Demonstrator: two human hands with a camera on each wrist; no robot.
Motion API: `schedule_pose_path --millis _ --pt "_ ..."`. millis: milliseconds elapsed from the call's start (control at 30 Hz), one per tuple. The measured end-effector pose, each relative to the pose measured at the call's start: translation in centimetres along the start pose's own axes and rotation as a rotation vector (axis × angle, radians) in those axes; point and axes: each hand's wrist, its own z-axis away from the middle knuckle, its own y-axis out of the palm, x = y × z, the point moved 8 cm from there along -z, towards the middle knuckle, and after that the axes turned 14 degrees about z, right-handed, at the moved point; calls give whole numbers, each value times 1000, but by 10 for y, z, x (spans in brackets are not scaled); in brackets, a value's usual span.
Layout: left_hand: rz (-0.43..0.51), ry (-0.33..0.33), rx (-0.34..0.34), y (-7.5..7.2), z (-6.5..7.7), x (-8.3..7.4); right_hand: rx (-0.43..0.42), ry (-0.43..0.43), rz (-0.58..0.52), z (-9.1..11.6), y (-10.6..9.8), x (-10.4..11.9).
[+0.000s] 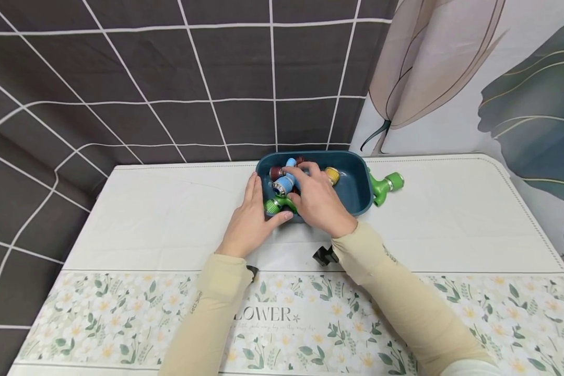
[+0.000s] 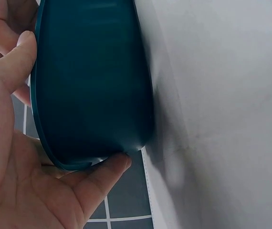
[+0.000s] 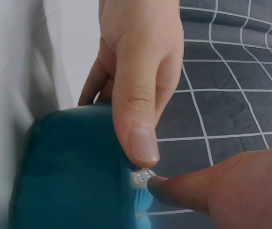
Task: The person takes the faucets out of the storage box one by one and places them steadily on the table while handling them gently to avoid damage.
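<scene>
A dark blue plastic bin [image 1: 357,188] stands near the back of the table. My left hand [image 1: 249,222] rests against its left end with straight fingers, the thumb over the near rim; the left wrist view shows that hand [image 2: 36,186] against the outer wall. My right hand [image 1: 321,201] reaches inside and grips a light blue plastic hose connector [image 1: 283,185] between thumb and fingers. In the right wrist view, the connector [image 3: 142,198] shows partly behind the rim. Around it lie a green connector [image 1: 273,205], a dark red one [image 1: 276,173] and a yellow-ended one [image 1: 331,175].
Another green hose connector [image 1: 387,185] lies on the table against the bin's right end. The white tablecloth [image 1: 169,214] has a floral strip [image 1: 136,318] along the front. Behind the table hangs a dark gridded cloth [image 1: 239,78].
</scene>
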Motion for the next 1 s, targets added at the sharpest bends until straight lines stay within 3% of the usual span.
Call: schedule_pose_path --millis 367,1000 --pt "-25 20 -5 0 -1 -1 70 -42 22 -11 17 7" --pt "-23 10 3 -1 0 -1 46 -162 -36 -13 21 9"
